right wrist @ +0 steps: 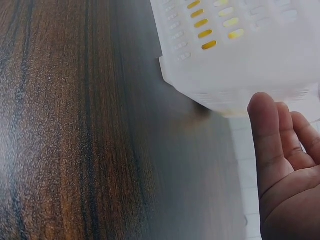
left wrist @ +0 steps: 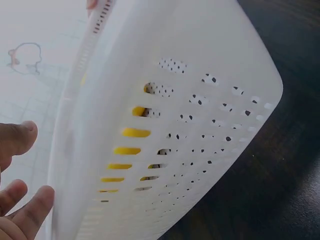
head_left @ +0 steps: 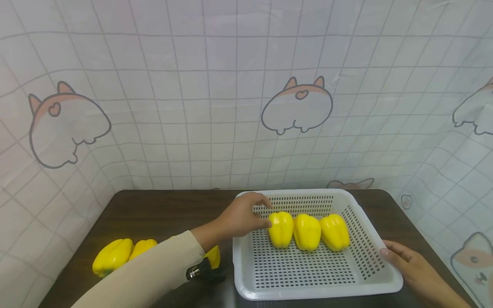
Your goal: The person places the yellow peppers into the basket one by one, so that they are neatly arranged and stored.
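A white perforated plastic basket (head_left: 300,291) holds three yellow bell peppers in a row: a left one (head_left: 280,231), a middle one (head_left: 307,233) and a right one (head_left: 335,232). My left hand (head_left: 244,216) reaches over the basket's left rim, thumb and fingers apart, the thumb tip at the left pepper's edge. Whether it touches that pepper is unclear. In the left wrist view, its spread fingers (left wrist: 37,212) show nothing between them. At the basket's right rim my right hand (head_left: 410,265) holds on, thumb over the edge, fingers (right wrist: 265,122) along the outer side.
On the dark wooden table (head_left: 169,214), more yellow bell peppers (head_left: 112,256) lie at the left, partly behind my left sleeve (head_left: 154,273). Another yellow piece (head_left: 213,257) shows beside the wrist strap (head_left: 204,271). A gridded wall covering (head_left: 215,141) stands behind the table.
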Demonstrator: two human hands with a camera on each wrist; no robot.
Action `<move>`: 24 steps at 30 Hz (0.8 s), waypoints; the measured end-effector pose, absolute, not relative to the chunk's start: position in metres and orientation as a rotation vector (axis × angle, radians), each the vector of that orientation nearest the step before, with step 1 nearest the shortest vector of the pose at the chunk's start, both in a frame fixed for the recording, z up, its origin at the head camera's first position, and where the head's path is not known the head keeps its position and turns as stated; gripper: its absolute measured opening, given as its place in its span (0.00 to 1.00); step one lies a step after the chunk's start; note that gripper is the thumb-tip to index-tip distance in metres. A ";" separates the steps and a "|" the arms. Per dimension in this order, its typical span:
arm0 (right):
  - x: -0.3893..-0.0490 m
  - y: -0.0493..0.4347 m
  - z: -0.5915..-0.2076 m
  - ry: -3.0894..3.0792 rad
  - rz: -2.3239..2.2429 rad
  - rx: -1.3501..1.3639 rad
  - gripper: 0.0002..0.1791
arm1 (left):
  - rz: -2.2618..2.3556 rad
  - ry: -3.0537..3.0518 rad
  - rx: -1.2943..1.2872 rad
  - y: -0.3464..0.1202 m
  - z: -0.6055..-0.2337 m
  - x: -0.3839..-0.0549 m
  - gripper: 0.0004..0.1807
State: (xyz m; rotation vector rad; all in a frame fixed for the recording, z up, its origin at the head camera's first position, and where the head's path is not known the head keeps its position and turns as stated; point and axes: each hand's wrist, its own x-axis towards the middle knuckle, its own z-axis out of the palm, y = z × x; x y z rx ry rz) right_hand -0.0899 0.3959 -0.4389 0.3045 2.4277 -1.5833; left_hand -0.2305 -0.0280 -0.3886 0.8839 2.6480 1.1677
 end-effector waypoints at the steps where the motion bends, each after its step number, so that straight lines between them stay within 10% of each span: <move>1: -0.090 0.396 -0.439 2.425 -1.582 0.302 0.42 | 1.174 2.647 0.890 -0.030 -0.387 -0.229 0.22; 24: -0.091 0.402 -0.443 2.384 -1.609 0.231 0.41 | 1.167 2.721 0.945 -0.104 -0.382 -0.211 0.22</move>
